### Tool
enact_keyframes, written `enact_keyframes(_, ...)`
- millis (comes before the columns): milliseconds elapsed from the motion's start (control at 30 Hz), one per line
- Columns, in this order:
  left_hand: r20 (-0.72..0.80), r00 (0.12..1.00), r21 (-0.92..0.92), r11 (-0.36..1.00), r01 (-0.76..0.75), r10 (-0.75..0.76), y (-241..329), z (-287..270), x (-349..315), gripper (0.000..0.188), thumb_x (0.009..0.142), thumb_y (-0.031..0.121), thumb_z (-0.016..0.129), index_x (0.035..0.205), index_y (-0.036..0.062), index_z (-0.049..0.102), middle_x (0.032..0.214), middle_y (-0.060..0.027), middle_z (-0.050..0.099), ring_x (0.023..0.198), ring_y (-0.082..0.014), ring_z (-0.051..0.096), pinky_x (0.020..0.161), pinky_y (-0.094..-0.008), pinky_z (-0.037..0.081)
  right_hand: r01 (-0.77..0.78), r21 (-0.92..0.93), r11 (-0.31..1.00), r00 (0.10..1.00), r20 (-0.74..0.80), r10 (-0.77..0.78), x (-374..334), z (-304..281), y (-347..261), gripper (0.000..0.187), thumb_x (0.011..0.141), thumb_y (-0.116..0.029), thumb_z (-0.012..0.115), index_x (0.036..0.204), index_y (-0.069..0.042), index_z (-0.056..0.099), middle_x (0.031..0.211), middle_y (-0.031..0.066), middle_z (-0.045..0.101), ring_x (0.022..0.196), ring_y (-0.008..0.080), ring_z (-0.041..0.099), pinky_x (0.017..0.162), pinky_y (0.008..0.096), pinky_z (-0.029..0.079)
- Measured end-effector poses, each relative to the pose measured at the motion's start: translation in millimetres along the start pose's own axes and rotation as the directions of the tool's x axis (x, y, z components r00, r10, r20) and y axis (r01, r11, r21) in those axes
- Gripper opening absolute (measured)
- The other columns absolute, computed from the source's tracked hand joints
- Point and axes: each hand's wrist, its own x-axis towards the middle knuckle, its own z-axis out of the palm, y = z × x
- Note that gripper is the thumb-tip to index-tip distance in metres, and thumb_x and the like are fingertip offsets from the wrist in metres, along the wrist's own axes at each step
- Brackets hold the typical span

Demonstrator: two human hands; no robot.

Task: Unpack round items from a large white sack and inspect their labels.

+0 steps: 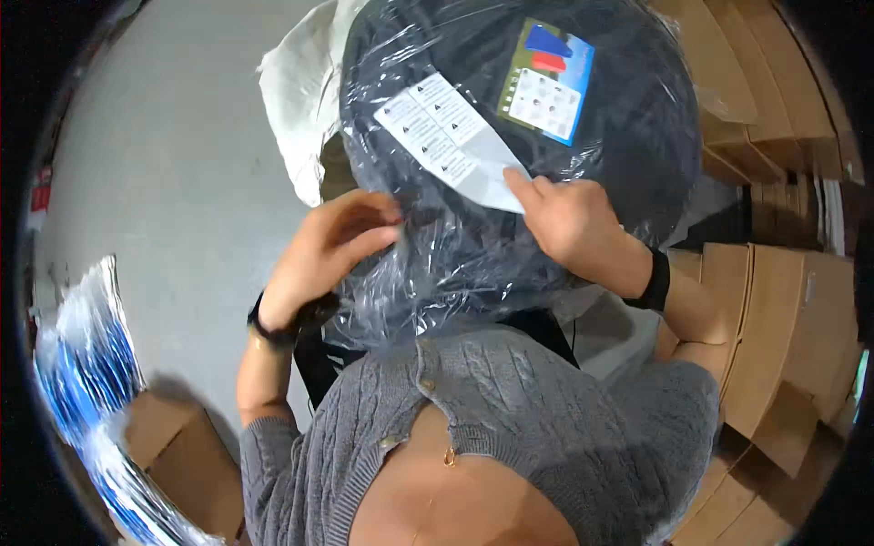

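Note:
A large, rounded dark item in a clear plastic bag (437,264) lies in front of me. On it is a white printed label sheet (446,136) with rows of small warning triangles. The sheet's near end is pinched between the thumb and fingers of my right hand (578,223). My left hand (337,241) hovers by the bag's left edge, its fingers curved and a gap between them and the thumb. The fingertips there are slightly blurred. Farther back, a colourful printed card (546,82) with blue and red shapes lies on the dark item, right of the sheet.
White crumpled sacking (305,100) hangs at the item's far left. Cardboard boxes (774,309) are stacked along the right side. Clear-wrapped blue packets (86,355) stand at the lower left next to a brown carton (187,446). Grey floor (182,182) shows at the left.

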Motion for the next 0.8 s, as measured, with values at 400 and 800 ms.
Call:
enact_keyframes(400, -0.227, 0.973, -0.498, 0.864, -0.075, -0.046, -19.1, 18.4, 62.9, 0.021, 0.086, 0.011, 0.060, 0.100, -0.0044, 0.057, 0.089, -0.0074, 0.066, 0.071, -0.0100, 0.061, 0.063, -0.0219, 0.050, -0.074, 0.427, 0.901, 0.967, 0.250, -0.039, 50.8, -65.4, -0.1, 0.055, 0.070, -0.038, 0.071, 0.111, -0.006, 0.056, 0.086, 0.0112, 0.064, 0.087, 0.0343, 0.061, 0.071, 0.0388, 0.048)
enact_keyframes(800, -0.419, 0.780, -0.236, 0.775, -0.587, 0.464, 36.6, 24.0, 70.7, 0.099, 0.078, -0.008, 0.062, 0.141, 0.0101, -0.011, 0.087, -0.0134, 0.064, 0.077, -0.0148, 0.063, 0.066, -0.0241, 0.051, 0.149, 0.426, 0.893, 0.968, -0.247, -0.043, 98.4, -52.0, 31.5, 0.048, 0.068, -0.021, 0.074, 0.112, -0.013, 0.058, 0.081, 0.0005, 0.066, 0.089, 0.0180, 0.061, 0.107, 0.0513, 0.020)
